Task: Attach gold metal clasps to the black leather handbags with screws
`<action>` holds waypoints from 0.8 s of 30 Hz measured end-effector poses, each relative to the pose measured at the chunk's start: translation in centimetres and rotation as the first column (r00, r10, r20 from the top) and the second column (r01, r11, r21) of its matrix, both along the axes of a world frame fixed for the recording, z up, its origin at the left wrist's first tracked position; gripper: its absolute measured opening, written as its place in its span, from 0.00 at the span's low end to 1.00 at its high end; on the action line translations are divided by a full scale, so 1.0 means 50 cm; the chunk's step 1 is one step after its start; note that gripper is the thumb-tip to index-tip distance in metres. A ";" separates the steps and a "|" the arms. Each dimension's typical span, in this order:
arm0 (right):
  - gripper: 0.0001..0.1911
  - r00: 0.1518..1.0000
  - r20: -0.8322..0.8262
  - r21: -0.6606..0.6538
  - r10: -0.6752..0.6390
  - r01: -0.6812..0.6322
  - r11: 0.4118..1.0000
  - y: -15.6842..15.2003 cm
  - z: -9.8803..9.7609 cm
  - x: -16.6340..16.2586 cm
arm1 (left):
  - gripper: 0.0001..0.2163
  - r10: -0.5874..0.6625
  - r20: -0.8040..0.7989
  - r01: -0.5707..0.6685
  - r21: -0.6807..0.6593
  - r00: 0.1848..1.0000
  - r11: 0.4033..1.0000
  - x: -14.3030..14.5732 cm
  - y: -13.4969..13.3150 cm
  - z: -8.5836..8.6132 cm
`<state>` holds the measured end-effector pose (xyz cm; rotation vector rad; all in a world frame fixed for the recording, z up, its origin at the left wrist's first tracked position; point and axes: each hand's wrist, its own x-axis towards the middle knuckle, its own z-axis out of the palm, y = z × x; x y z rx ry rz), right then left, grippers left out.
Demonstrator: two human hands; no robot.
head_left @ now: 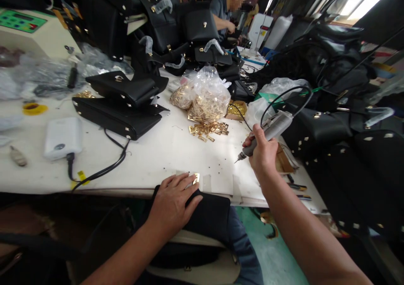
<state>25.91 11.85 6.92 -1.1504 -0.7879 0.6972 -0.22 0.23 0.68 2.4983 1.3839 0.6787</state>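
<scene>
My right hand (263,152) is wrapped round a grey electric screwdriver (271,130), tip pointing down-left a little above the white table (164,150). Its black cable loops up behind it. My left hand (173,203) lies flat, fingers stretched out, on a black bag (211,215) at the table's front edge. The fingertips rest beside a small gold clasp (197,177) on that bag.
Loose gold fittings (208,130) and a clear sack of them (206,97) lie mid-table. Black handbags (123,104) are stacked at left and behind. A white power bank (62,137) with a black cord sits left. Another person works at the far end.
</scene>
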 end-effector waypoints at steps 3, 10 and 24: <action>0.20 0.976 -0.166 0.004 0.143 -0.144 0.990 -0.044 0.009 -0.082 | 0.12 0.006 0.019 -0.005 -0.051 1.000 0.999 0.002 -0.005 0.006; 0.21 0.911 -0.288 -0.074 0.295 -0.329 0.942 -0.117 -0.006 -0.208 | 0.16 0.010 0.025 -0.008 -0.088 1.000 0.996 0.003 -0.012 0.003; 0.21 0.912 -0.284 -0.092 0.297 -0.334 0.938 -0.127 -0.015 -0.227 | 0.12 0.016 0.025 -0.014 -0.081 1.000 0.997 0.004 -0.009 -0.004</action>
